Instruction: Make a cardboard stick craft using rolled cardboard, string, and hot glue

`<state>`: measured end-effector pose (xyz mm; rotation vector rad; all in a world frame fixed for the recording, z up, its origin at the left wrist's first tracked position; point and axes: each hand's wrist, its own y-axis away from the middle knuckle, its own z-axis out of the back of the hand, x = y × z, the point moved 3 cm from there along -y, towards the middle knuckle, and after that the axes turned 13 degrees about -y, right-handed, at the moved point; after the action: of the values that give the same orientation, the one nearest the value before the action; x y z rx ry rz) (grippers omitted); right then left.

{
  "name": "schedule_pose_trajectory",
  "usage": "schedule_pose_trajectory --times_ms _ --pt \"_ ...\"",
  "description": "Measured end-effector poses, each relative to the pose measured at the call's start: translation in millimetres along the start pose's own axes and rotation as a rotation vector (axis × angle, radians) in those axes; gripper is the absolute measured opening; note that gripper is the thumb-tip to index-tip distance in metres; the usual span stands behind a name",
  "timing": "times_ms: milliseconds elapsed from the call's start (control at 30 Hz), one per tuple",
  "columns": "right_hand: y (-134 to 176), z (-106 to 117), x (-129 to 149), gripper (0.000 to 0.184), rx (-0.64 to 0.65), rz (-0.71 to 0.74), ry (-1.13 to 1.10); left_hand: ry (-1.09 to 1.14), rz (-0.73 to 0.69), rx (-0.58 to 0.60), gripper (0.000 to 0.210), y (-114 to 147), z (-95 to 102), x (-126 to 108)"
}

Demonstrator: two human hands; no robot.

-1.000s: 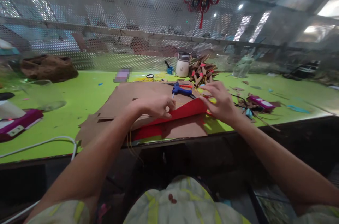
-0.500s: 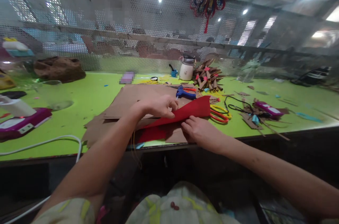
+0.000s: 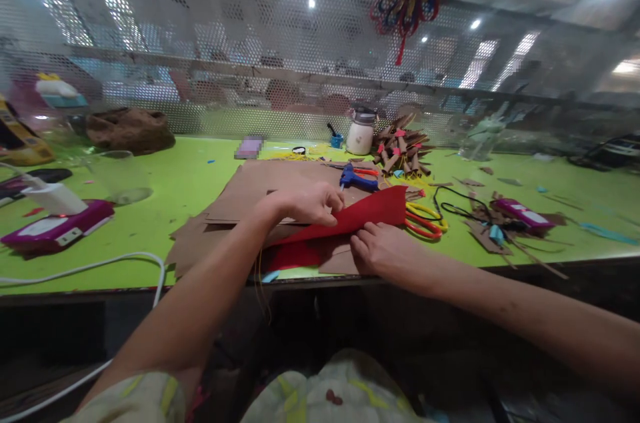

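A red sheet, which could be paper or cloth, lies folded over at a slant, with a second red part showing below the fold. My left hand is curled at its upper edge, thumb and forefinger against the red. From the lower right, my right hand has its bent fingers on the sheet's lower edge; its thumb is hidden. Brown cardboard sheets are stacked underneath. Just behind the red sheet lies a blue glue gun. Scissors with yellow and orange handles stick out at its right end.
Behind stand a white jar and a pile of rolled brown pieces. Purple power strips lie left and right, the right one among cardboard scraps. A white cable crosses the left front edge. A clear cup stands left.
The whole view has shifted, so everything sits slightly farther right. Both hands keep nearly the same place on the red sheet.
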<state>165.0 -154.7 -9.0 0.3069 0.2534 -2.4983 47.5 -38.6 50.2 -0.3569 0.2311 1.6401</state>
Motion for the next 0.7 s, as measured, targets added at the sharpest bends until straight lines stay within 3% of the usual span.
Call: schedule_pose_trajectory --times_ms 133,300,500,700 --pt "-6.9 -1.8 1.6 0.014 0.039 -0.002 0.007 -0.050 0.008 -0.012 0.011 0.3 0.0 1.6" --pt "-7.2 -6.9 -3.8 0.010 -0.022 -0.067 -0.056 -0.037 0.003 -0.015 0.012 1.0 -0.2 1.5" --pt "4.2 -12.5 -8.5 0.016 -0.242 -0.155 -0.219 -0.029 0.042 -0.033 0.012 1.7 1.5 -0.2" --pt "19.9 -14.4 -4.8 0.015 -0.542 -0.205 -0.433 0.032 0.047 -0.049 0.012 1.7 -0.9 2.4"
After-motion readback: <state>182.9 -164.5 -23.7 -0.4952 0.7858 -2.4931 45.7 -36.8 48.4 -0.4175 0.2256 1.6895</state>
